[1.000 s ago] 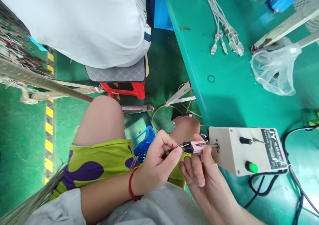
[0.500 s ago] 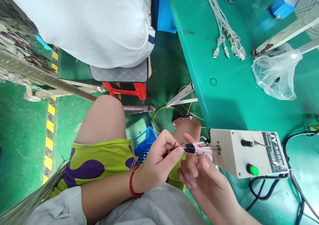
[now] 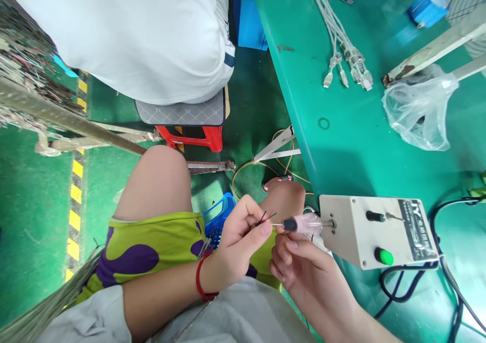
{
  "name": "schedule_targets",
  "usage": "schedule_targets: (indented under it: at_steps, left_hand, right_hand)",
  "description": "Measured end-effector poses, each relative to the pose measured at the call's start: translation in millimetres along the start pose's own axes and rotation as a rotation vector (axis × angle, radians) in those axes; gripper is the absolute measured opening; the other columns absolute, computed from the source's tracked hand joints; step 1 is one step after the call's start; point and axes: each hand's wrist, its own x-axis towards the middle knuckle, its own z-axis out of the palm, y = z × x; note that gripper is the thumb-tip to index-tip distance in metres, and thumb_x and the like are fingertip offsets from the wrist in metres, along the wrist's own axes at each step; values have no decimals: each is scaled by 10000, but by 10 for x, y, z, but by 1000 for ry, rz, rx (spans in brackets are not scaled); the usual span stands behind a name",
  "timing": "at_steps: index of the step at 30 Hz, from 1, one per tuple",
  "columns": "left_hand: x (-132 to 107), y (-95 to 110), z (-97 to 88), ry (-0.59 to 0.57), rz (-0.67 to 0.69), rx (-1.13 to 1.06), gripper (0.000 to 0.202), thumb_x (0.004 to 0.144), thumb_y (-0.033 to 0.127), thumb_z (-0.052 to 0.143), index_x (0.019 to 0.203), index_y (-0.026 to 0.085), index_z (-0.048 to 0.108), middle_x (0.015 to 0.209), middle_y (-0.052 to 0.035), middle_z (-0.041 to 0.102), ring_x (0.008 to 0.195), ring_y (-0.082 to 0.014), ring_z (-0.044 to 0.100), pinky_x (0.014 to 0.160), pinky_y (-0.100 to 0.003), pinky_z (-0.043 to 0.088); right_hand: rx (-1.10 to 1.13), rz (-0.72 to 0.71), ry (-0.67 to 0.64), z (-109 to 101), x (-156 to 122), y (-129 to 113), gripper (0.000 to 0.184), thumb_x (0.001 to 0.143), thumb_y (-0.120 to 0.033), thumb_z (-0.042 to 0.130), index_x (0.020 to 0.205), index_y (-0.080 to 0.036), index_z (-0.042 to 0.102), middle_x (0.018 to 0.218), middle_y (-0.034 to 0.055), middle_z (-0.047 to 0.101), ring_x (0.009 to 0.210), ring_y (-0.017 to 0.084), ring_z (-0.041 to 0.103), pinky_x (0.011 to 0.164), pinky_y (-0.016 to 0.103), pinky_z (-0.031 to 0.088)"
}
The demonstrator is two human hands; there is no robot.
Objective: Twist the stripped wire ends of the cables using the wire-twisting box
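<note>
My left hand (image 3: 246,242) pinches a cable end between thumb and forefinger. Short red, black and green wires (image 3: 270,215) fan out above the fingertips. From that pinch a pale strand (image 3: 277,224) runs to the black tip of a pinkish spindle (image 3: 304,223), whose body is smeared by motion. The spindle's metal shaft enters a cream machine box (image 3: 353,231) with a black knob and a green button. Just below the spindle tip is my right hand (image 3: 304,262), thumb and fingers closed together; whatever they may hold is too small to make out.
The machine stands at the green table's (image 3: 304,105) near edge. White USB cables (image 3: 349,65) and a clear plastic bag (image 3: 421,110) lie farther back. A seated person in a white top (image 3: 152,39) is close ahead. A blue basket (image 3: 218,219) sits below my hands.
The right forefinger, earlier stretched up behind the spindle, has come down, and the hand is now closed beneath the tip. The spindle has turned from sharp to blurred. My left hand keeps its pinch.
</note>
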Motion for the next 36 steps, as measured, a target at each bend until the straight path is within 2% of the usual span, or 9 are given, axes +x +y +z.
schedule_targets:
  at_steps: [4,7,12,14,19,25,30,33,36]
  left_hand:
    - [-12,62,17,17,135,1,324,1131,456,765,985,254,559,732,70,410,601,-116,337,595,-253,351]
    - [-41,121,41,1,279,64,201,1176,386,688,1057,267,578,732,78,392,566,-106,310,571,-249,338]
    - [-93,149,34,-191,515,326,21,1177,282,642,1189,280,625,688,89,442,510,-95,383,603,-282,400]
    - [-90,143,6,-254,532,416,60,1147,287,694,1159,295,636,656,89,472,482,-104,417,598,-301,411]
    - [-19,141,-54,-303,559,526,144,1080,331,784,1113,305,646,617,88,518,440,-125,440,563,-318,407]
    - [68,189,22,-362,640,498,145,1068,170,622,1170,273,628,636,89,536,444,-120,407,573,-299,382]
    - [87,169,77,-374,669,469,118,1036,163,607,1105,252,638,626,72,585,449,-127,443,552,-299,376]
    - [103,152,63,-446,670,447,156,1032,161,581,1141,246,654,617,64,596,433,-133,492,524,-305,373]
    - [117,146,50,-475,652,421,174,1056,188,580,1199,237,668,631,54,629,442,-138,578,528,-298,432]
  right_hand:
    - [-2,16,0,-6,-1,21,259,783,-320,1045,911,-183,865,680,-37,574,604,114,433,634,281,392]
    - [1,3,-27,-13,-10,54,288,765,-304,1075,970,-210,897,685,-52,574,605,103,423,637,272,385]
    - [-3,21,-91,-3,-55,100,308,725,-330,1123,915,-233,901,706,-39,628,636,108,490,679,268,413]
    - [14,41,-102,-1,-78,104,303,713,-337,1135,867,-227,899,706,-24,660,652,113,526,688,262,420]
    - [42,52,-146,-7,-104,91,330,718,-390,1149,840,-212,900,733,2,718,657,109,542,696,251,434]
    - [42,47,-156,-4,-100,72,307,754,-372,1117,831,-200,873,718,-4,712,652,114,529,678,245,419]
    - [40,58,-219,-13,-72,42,284,755,-350,1065,798,-186,838,709,-1,696,662,127,522,679,245,406]
    - [58,46,-240,-14,-57,20,258,778,-336,1040,787,-186,830,681,-18,645,653,126,494,650,245,377]
    - [65,30,-233,-10,-55,10,248,784,-325,1032,786,-185,827,701,-22,632,649,123,467,640,252,371]
